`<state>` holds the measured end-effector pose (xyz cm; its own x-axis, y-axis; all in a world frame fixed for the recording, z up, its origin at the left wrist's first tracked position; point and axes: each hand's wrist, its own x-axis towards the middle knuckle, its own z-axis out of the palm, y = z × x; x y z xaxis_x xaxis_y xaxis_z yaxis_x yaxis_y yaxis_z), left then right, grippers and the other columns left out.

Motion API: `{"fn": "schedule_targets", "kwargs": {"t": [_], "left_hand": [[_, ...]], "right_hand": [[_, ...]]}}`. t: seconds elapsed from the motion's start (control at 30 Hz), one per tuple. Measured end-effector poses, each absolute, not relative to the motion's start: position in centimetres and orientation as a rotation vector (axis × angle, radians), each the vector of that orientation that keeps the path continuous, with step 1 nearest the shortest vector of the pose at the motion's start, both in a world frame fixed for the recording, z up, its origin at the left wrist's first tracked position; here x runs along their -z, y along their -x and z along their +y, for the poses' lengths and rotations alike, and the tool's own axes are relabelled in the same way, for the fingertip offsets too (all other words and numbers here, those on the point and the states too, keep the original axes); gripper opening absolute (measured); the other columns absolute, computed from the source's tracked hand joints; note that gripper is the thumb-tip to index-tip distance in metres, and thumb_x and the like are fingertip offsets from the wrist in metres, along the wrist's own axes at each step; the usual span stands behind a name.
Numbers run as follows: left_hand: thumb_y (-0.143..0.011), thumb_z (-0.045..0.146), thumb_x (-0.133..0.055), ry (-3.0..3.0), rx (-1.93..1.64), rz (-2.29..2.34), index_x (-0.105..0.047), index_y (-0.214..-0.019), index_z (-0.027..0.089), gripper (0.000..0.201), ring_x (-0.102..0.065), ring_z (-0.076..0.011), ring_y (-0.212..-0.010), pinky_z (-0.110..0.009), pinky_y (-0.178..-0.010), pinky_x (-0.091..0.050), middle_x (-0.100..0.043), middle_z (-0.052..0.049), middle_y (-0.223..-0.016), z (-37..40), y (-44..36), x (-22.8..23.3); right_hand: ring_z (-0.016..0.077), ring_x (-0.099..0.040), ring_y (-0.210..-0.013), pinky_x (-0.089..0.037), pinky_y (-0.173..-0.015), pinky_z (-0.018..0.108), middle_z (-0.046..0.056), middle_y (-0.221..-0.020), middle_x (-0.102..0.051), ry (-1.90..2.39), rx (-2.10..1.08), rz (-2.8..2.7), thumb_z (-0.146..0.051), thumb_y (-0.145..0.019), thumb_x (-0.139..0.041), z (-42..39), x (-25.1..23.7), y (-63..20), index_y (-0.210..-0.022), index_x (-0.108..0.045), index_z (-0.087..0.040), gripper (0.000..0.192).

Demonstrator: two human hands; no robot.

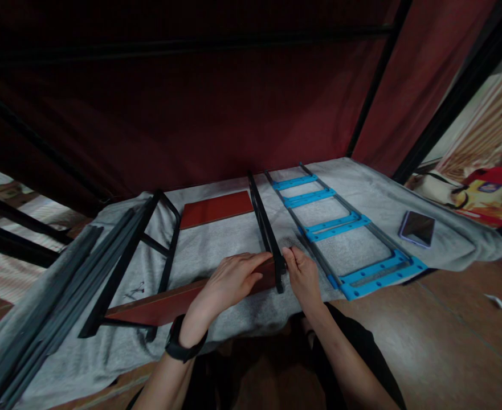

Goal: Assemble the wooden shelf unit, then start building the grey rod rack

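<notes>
A long red-brown board [160, 310] stands on edge between two black metal side frames, the left one [125, 267] and the right one [264, 219]. My left hand [229, 279], with a black watch on its wrist, grips the board near its right end. The fingers lie over the top edge, and the thumb is on the near face. Against the outer side of the right frame, my right hand [302, 274] is closed in a pinch at the board's end. Whatever its fingertips hold is hidden. A second red-brown board [216, 209] lies flat on the cloth behind.
Grey cloth [216, 250] covers the low surface. Several dark grey tubes [62, 302] lie at left, near small loose hardware [135, 290]. At right are a ladder-like frame with blue crosspieces [338, 230] and a phone [417, 229]. Dark red fabric [216, 119] hangs behind.
</notes>
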<state>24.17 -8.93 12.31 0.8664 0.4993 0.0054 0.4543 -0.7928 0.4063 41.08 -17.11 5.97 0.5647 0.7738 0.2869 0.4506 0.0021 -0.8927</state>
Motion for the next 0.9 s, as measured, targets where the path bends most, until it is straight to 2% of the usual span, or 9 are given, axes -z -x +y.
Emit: {"fn": "schedule_targets", "kwargs": {"t": [0.23,0.43,0.63,0.77,0.9], "left_hand": [[-0.092,0.020,-0.053,-2.660,-0.185,0.718,-0.050,-0.141,0.030,0.050,-0.060,-0.0209,-0.120,-0.035,-0.104,-0.045,-0.062,-0.001,-0.135,-9.0,-24.3,-12.3],[-0.095,0.025,-0.050,-2.657,-0.163,0.714,-0.053,-0.138,0.030,0.043,-0.062,-0.0207,-0.118,-0.034,-0.102,-0.047,-0.064,0.000,-0.134,-9.2,-24.5,-12.9],[-0.095,0.024,-0.049,-2.661,-0.170,0.742,-0.053,-0.137,0.029,0.043,-0.063,-0.0210,-0.116,-0.035,-0.101,-0.047,-0.065,-0.001,-0.131,-9.1,-24.5,-12.9],[-0.095,0.024,-0.051,-2.674,-0.187,0.697,-0.055,-0.137,0.028,0.042,-0.063,-0.0206,-0.115,-0.034,-0.101,-0.048,-0.066,-0.002,-0.130,-9.0,-24.5,-12.8],[-0.094,0.022,-0.052,-2.678,-0.202,0.687,-0.057,-0.134,0.026,0.041,-0.064,-0.0200,-0.112,-0.033,-0.098,-0.049,-0.067,-0.003,-0.126,-9.0,-24.7,-12.9]], "right_hand": [[0.0150,-0.045,-0.054,-0.027,-0.056,0.029,0.000,-0.057,-0.052,1.720,-0.281,-1.071,-0.058,-0.098,-0.034,-16.8,-5.7,-40.8,-0.062,-0.051,-0.024,0.052],[0.0161,-0.050,-0.059,-0.031,-0.058,0.029,0.000,-0.061,-0.053,1.606,-0.413,-1.024,-0.054,-0.098,-0.037,-17.3,-6.0,-40.9,-0.066,-0.051,-0.024,0.045],[0.0166,-0.054,-0.066,-0.041,-0.063,0.028,-0.001,-0.073,-0.058,1.371,-0.626,-0.987,-0.046,-0.094,-0.047,-17.9,-6.2,-41.3,-0.090,-0.060,-0.026,0.025],[0.0154,-0.052,-0.063,-0.042,-0.060,0.027,-0.003,-0.065,-0.053,1.278,-0.695,-0.964,-0.047,-0.092,-0.051,-17.7,-5.7,-41.6,-0.084,-0.059,-0.025,0.024],[0.0138,-0.049,-0.061,-0.038,-0.057,0.026,-0.003,-0.064,-0.051,1.353,-0.608,-1.036,-0.046,-0.093,-0.050,-17.7,-5.6,-41.7,-0.079,-0.056,-0.023,0.027]]}}
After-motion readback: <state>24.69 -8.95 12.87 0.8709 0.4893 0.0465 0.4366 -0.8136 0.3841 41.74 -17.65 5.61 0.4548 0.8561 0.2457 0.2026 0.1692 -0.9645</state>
